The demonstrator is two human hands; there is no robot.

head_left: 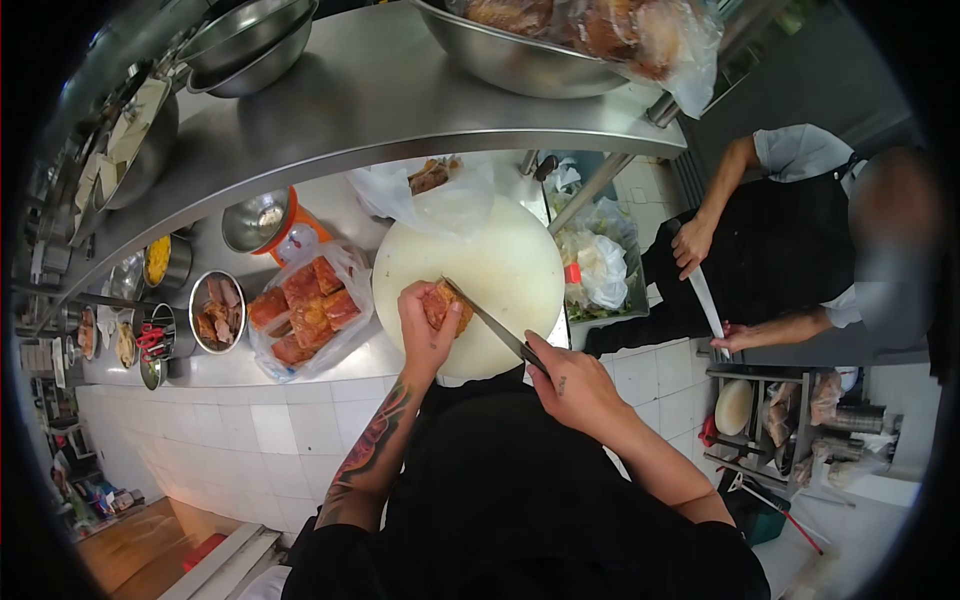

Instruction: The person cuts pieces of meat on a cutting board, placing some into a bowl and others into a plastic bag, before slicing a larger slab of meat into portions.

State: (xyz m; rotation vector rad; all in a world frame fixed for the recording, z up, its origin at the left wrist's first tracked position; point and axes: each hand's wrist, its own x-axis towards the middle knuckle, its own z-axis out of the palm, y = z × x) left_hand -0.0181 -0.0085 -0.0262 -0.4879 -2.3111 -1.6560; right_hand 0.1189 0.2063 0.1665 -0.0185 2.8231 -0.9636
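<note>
On the round white cutting board, my left hand grips a browned piece of meat near the middle. My right hand is closed round the handle of a knife; its blade slants up and left, with the tip at the top edge of the meat. Left of the board, a clear plastic bag holds several reddish-brown chunks of meat. At the board's upper edge lies a translucent bag with a dark piece of meat in it.
A steel shelf crosses above, bearing bowls. Bowls of meat and yellow food stand at left. On the right, beyond a bin of plastic bags, another person holds a long pale object.
</note>
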